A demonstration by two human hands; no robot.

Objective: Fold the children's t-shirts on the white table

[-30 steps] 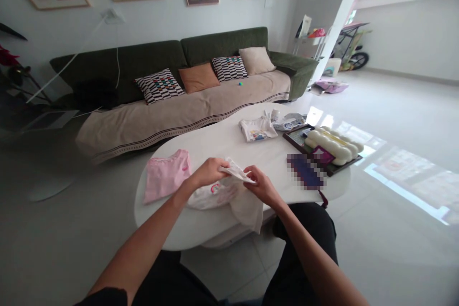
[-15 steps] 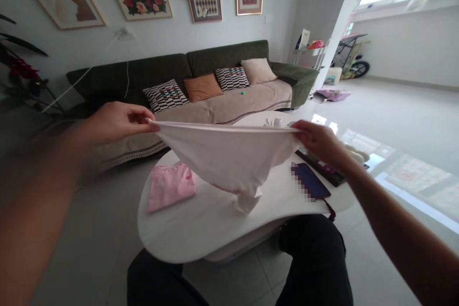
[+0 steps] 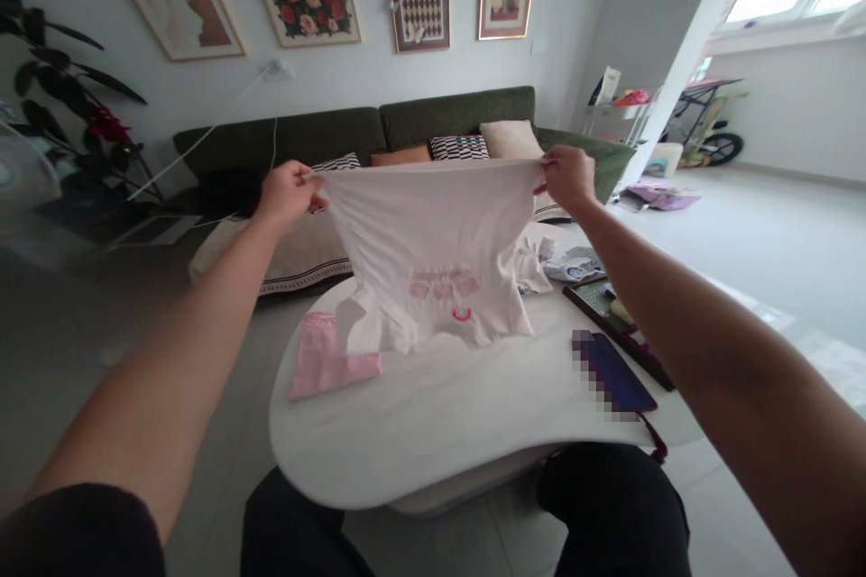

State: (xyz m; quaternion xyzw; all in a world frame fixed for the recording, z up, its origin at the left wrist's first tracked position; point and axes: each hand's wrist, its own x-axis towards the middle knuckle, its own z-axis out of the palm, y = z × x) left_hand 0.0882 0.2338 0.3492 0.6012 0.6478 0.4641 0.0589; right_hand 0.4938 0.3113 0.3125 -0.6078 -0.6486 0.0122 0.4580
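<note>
A white T-shirt [image 3: 433,225] hangs upside down between my hands, its hem stretched straight across. My left hand [image 3: 290,191] pinches one corner of the hem, and my right hand [image 3: 565,176] pinches the other. A faded pink print and a small red curved mark show low on the shirt. Its lower end, with a sleeve, reaches down to the white table [image 3: 419,442]. Folded pink cloth [image 3: 331,365] lies on the table at the left, partly behind the shirt's sleeve.
A dark blue flat case [image 3: 619,370] with a strap lies on the right of the table, beside a dark tray [image 3: 615,325] of small items. Crumpled white packaging [image 3: 575,263] sits behind. A green sofa [image 3: 453,104] with cushions stands beyond, and a plant [image 3: 68,81] at left.
Both hands have risen with the shirt, which now hangs spread out with its print showing. The view has shifted slightly, and one sleeve now overlaps the pink cloth.
</note>
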